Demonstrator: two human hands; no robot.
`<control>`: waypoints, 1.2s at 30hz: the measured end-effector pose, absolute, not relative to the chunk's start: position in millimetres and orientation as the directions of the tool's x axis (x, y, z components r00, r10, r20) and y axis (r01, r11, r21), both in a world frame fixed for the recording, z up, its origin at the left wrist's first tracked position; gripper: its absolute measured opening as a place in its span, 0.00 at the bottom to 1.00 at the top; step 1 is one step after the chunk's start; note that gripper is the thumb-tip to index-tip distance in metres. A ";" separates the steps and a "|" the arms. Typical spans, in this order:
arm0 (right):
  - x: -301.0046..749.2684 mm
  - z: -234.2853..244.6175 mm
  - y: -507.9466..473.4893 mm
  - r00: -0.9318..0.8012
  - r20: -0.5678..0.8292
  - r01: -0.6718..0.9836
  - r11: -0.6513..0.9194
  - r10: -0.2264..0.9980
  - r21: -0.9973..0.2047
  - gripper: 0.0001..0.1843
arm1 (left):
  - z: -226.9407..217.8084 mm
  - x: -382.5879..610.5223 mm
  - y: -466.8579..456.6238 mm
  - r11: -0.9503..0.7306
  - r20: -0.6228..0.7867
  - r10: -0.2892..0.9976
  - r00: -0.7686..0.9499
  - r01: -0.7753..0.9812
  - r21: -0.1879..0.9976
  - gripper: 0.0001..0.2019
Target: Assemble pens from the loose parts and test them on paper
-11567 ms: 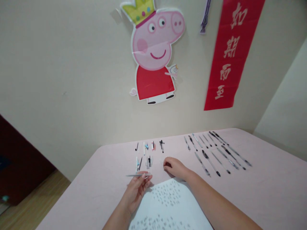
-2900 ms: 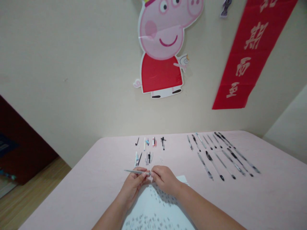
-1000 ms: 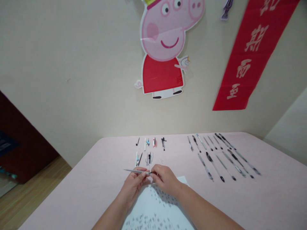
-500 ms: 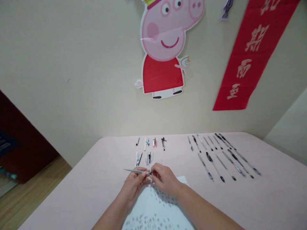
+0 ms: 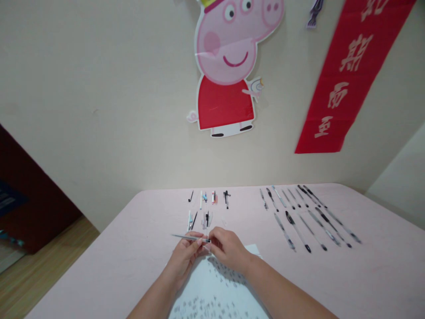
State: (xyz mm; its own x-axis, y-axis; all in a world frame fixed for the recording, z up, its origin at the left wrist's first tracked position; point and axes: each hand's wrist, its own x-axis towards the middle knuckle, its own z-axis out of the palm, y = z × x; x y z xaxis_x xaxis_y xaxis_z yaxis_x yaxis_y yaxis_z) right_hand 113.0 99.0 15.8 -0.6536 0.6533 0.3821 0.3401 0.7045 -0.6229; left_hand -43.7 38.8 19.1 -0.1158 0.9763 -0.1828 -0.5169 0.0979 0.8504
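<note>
My left hand (image 5: 184, 259) pinches a thin clear pen (image 5: 187, 238) that lies level and points left, just above the pink table (image 5: 109, 274). My right hand (image 5: 228, 249) is closed at the pen's right end, fingertips meeting those of the left hand; what it grips there is too small to name. Both hands hover over the far edge of a white sheet (image 5: 212, 292) covered in handwriting.
Small pen parts and caps (image 5: 206, 208) lie in two short rows just beyond my hands. Several whole pens (image 5: 305, 217) are laid out in rows on the right. A wall with a cartoon pig cutout (image 5: 229, 66) and a red banner (image 5: 348, 75) stands behind the table.
Since 11.6 s ago my right hand has come from the table to the pen's right end. Over the last second the hands have barely moved.
</note>
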 end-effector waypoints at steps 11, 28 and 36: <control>112.6 15.2 101.1 -0.689 0.384 0.330 0.737 0.615 -0.589 0.14 | 16.2 -45.0 38.5 0.100 -0.181 0.976 -0.121 -0.490 0.866 0.14; 113.8 16.5 100.0 -0.654 0.395 0.315 0.708 0.645 -0.632 0.06 | 14.6 -46.2 38.3 0.104 -0.186 0.976 -0.110 -0.515 0.851 0.14; 114.2 15.0 99.7 -0.679 0.415 0.289 0.741 0.605 -0.607 0.09 | 13.1 -46.7 39.5 0.097 -0.177 0.978 -0.109 -0.515 0.852 0.13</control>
State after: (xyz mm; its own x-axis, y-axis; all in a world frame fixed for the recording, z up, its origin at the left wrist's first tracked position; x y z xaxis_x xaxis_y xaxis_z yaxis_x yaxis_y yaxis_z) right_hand 114.2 99.7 15.0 -0.6793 0.6052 0.4150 0.2892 0.7405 -0.6066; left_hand -46.7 39.5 13.1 -0.1091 0.9781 -0.1773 -0.5149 0.0969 0.8517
